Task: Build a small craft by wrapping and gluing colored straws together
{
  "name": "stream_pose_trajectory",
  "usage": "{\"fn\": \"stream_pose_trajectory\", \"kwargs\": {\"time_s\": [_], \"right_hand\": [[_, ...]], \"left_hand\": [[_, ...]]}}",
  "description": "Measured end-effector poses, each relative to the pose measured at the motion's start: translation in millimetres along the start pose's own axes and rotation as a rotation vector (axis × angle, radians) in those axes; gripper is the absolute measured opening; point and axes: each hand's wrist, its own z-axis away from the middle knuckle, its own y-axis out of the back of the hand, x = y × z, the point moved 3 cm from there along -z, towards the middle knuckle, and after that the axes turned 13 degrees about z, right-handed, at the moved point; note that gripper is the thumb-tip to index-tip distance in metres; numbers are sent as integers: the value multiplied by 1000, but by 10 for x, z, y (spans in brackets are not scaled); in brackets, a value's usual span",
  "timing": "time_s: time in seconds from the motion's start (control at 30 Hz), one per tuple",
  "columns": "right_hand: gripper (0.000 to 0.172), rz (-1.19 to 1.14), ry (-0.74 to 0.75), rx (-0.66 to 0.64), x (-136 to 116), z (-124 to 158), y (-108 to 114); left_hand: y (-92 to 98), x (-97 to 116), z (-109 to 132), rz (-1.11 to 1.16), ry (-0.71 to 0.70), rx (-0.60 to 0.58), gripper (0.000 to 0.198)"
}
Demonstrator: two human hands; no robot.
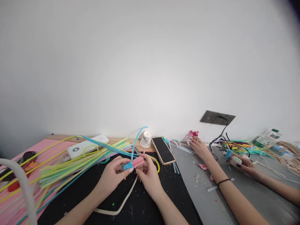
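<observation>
Between my two hands, over a black mat (173, 200), is a short bundle of pink pipe cleaners (137, 161) with a blue pipe cleaner (127, 166) coiled round its left end. My left hand (114, 172) pinches the blue coil between thumb and fingers. At the pink end, my right hand (149, 175) closes its fingers round the bundle. A loose blue length rises from the work in a curve toward the wall. Something small and dark shows by my right fingertips, too small to name.
Many pastel pipe cleaners (67, 170) spread across the left, beside a white power bank (87, 146). Behind my hands stand an upturned paper cup (145, 139) and a phone (163, 150). At right, another person's hands (200, 148) work near cables, scraps and a plastic bottle (267, 138).
</observation>
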Motion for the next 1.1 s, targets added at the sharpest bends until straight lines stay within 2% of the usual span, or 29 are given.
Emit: {"fn": "stream_pose_trajectory", "kwargs": {"time_s": [0.5, 0.63, 0.73, 0.83, 0.93, 0.97, 1.1], "right_hand": [[49, 17, -1, 22, 0, 15, -4], [54, 39, -18, 29, 19, 3, 0], [57, 49, -29, 67, 44, -5, 19], [43, 39, -26, 132, 46, -8, 56], [11, 61, -9, 186, 16, -6, 95], [5, 91, 7, 199, 0, -5, 106], [23, 246, 101, 222, -54, 4, 133]], "left_hand": [[19, 42, 21, -209, -55, 3, 22], [27, 49, 26, -297, -102, 6, 19], [52, 68, 29, -406, -159, 53, 18], [69, 95, 29, -493, -222, 101, 18], [63, 115, 35, -543, -273, 110, 18], [58, 117, 39, -552, -283, 107, 18], [46, 116, 50, -570, -305, 103, 17]]}}
